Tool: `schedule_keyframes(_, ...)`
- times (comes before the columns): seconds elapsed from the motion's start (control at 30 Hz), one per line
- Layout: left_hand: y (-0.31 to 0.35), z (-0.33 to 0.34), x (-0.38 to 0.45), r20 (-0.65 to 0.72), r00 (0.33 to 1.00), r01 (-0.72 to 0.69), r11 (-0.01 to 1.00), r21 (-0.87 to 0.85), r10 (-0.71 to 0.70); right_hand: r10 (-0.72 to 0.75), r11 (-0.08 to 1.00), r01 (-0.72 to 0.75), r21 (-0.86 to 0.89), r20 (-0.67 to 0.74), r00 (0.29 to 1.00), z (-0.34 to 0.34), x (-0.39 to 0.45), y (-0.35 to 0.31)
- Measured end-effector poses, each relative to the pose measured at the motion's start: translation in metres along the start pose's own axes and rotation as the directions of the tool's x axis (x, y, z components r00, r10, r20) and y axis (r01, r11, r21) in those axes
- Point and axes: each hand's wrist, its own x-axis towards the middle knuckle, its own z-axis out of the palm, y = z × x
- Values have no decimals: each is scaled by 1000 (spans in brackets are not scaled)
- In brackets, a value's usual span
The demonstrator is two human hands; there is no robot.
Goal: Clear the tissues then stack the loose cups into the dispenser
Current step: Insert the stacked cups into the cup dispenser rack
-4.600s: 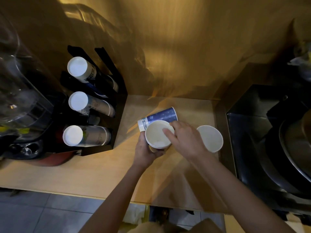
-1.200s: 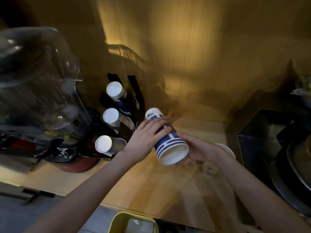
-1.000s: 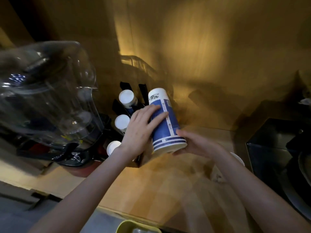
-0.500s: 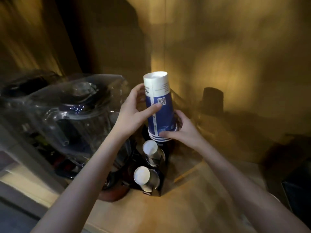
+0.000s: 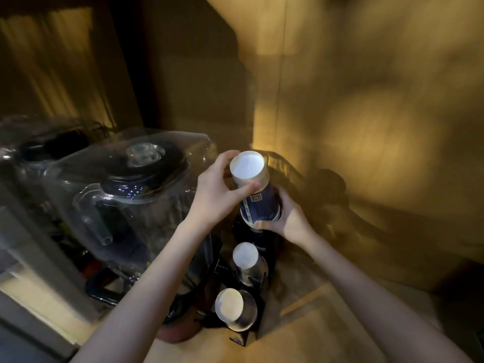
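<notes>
Evidently both hands clamp the inverted blue-and-white paper cup stack (image 5: 255,191): left hand (image 5: 217,195) fingers steadying its top, right hand (image 5: 289,218) guiding its rim into the black dispenser (image 5: 264,273).

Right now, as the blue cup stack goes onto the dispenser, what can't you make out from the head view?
- Rim end of the blue-and-white paper cup stack: covered by the right hand.
- Black dispenser's top slot: hidden behind that stack and the left hand.
- Loose cups or tissues on the wooden counter: none visible; dim, cut off by the frame.
</notes>
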Motion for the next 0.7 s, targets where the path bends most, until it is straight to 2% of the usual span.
schedule_keyframes(0.37,-27,28,6,89,995,35,996,81,-42,21,993,-23,-115,-15,1000,10,17,29)
schedule_keyframes(0.7,-42,41,12,125,988,72,991,115,-86,-43,971,21,-237,-86,995,11,13,26)
